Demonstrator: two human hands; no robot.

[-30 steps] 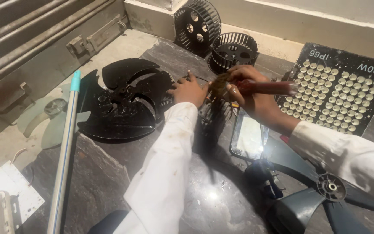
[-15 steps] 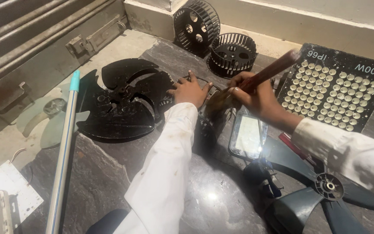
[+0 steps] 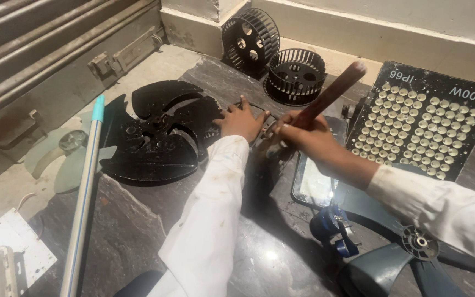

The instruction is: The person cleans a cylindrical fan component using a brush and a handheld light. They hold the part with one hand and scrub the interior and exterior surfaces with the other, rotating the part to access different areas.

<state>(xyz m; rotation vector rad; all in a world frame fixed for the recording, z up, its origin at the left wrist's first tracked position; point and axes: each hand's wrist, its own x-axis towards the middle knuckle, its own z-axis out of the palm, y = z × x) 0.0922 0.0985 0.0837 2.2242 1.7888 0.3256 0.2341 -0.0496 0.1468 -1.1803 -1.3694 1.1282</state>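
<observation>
Repair workshop: scattered fan blades (image 3: 155, 137)

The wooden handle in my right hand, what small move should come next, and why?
Probably bring it down squarely onto the part beneath. The right hand grips the wooden handle tilted up toward the LED panel, while the left hand lies flat beside the black fan blade, seemingly steadying the work.

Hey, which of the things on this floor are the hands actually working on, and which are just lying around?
In use:
right hand gripping the wooden handle
left hand pressing on the small dark part

Lying about:
black fan blade
two blower wheels
LED panel
pole
grey fan
</observation>
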